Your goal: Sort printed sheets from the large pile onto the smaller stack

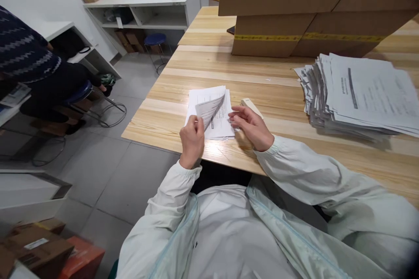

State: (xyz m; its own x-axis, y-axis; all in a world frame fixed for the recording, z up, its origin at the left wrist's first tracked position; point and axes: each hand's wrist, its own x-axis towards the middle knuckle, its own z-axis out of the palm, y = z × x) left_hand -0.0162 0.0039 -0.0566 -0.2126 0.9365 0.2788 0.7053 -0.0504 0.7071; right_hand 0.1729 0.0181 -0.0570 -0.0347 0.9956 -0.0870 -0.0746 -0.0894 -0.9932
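— Head view: what are the hands doing?
— Left hand (192,136) pinches the lower-left corner of the top sheet (211,110), curling it up off a small stack of printed papers (214,115) near the wooden table's (281,96) front edge.
— And the other?
— Right hand (250,126) rests loosely open, grasping nothing, fingertips touching the stack's right edge. A cream stapler (250,105) lies just behind it; a bigger paper pile (360,96) sits well apart, right.

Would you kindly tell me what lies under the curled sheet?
Under the curled sheet, lifted by the left hand, more printed sheets lie stacked on the table; how many is hidden.
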